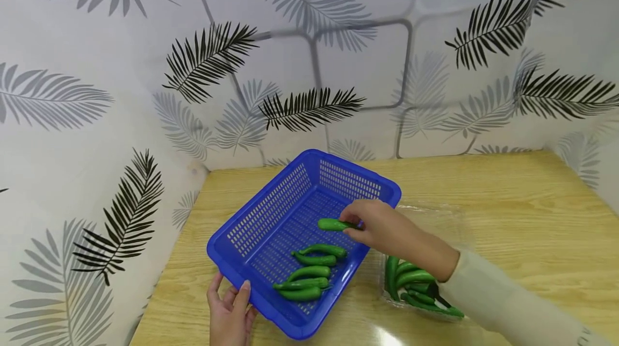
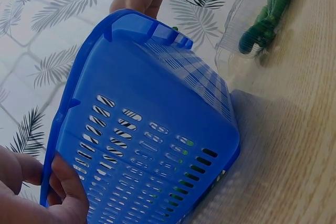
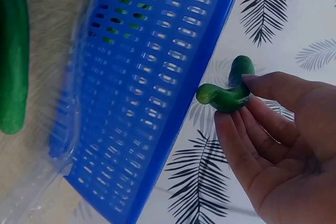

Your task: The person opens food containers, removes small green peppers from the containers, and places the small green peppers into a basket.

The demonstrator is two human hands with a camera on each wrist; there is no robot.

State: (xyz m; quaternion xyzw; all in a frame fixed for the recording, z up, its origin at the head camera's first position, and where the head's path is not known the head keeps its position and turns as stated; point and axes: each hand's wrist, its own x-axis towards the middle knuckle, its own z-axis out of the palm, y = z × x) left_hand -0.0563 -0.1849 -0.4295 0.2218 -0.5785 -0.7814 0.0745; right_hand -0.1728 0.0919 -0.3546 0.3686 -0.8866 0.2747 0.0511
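A blue plastic basket (image 1: 285,222) stands tilted up at the table's left. My left hand (image 1: 229,311) grips its near-left rim, thumb on top and fingers curled beneath, as the left wrist view (image 2: 65,187) also shows. Over the basket's right side, my right hand (image 1: 379,225) pinches a green chili pepper (image 1: 331,224) between thumb and fingertips. In the right wrist view this pepper (image 3: 228,98) is strongly bent. Several green chili peppers (image 1: 311,272) lie in a loose row on the basket floor, toward its near right side.
Right of the basket sits a clear plastic tray (image 1: 437,214) holding more green chili peppers (image 1: 416,277), partly hidden under my right forearm. The wooden table (image 1: 527,217) runs back to a wall (image 1: 358,77) covered in leaf-patterned paper.
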